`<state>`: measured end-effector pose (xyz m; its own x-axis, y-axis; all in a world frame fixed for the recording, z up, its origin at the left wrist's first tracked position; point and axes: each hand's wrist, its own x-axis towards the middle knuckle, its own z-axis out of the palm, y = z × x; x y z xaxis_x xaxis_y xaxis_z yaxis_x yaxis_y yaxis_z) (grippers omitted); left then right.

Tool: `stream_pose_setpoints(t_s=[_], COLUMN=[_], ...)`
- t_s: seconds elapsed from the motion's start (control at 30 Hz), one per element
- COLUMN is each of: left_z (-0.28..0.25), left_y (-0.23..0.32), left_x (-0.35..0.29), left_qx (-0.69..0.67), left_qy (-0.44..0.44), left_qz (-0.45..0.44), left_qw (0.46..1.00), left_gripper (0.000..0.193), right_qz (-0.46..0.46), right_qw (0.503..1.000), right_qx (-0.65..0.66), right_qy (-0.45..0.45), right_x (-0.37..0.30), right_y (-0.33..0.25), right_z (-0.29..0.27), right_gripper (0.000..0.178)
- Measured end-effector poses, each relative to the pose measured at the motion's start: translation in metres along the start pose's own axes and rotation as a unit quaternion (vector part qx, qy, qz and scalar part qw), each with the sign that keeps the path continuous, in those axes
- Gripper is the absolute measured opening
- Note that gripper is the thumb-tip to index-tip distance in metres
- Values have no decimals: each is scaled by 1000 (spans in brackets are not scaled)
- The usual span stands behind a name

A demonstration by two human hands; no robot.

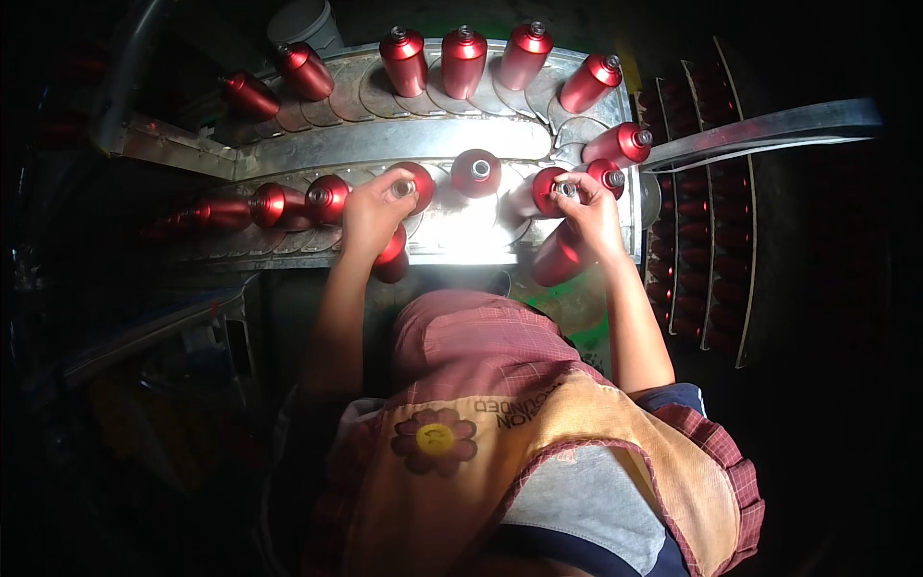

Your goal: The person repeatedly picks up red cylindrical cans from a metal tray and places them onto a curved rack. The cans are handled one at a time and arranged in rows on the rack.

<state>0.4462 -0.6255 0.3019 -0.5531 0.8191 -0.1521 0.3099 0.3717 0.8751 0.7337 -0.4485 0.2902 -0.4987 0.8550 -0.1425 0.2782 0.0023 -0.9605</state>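
Observation:
My left hand (373, 213) is closed around the neck of a red metal bottle (419, 181) at the near side of a conveyor. The fingers of my right hand (594, 213) pinch the neck of another red bottle (548, 183) farther right. Between the two hands a red bottle (478, 178) stands upright in bright light, touched by neither. A red cylindrical shape (391, 258) shows below my left hand, and a similar one (558, 258) lies below the right; my hands partly hide both.
Several red bottles (464, 67) stand along the conveyor's far lane, with more (221, 212) at near left. A metal divider (404, 142) separates the lanes. A curved metal rail (760, 133) extends right, above racks of bottles (692, 231). A white bucket (306, 24) sits behind.

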Motion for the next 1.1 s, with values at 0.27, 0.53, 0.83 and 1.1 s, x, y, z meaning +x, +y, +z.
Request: stream_pose_setpoints(t_s=[0.27, 0.53, 0.83, 1.1], left_z=[-5, -97, -116, -111], left_y=[-14, -76, -88, -52], left_x=[-41, -45, -17, -21], left_qx=[-130, -184, -65, -2], left_qy=[76, 194, 15, -66], left_qz=[-13, -101, -40, 9], left_qw=[989, 958, 997, 998], left_gripper=[59, 63, 32, 30], right_qz=[21, -15, -24, 97], right_qw=[999, 990, 967, 968], right_qx=[-40, -104, -125, -123], right_qy=[13, -90, -219, -198], right_x=[-25, -68, -37, -12], right_y=[-16, -62, -87, -71], right_z=[-21, 21, 161, 190], right_gripper=[49, 52, 63, 36])
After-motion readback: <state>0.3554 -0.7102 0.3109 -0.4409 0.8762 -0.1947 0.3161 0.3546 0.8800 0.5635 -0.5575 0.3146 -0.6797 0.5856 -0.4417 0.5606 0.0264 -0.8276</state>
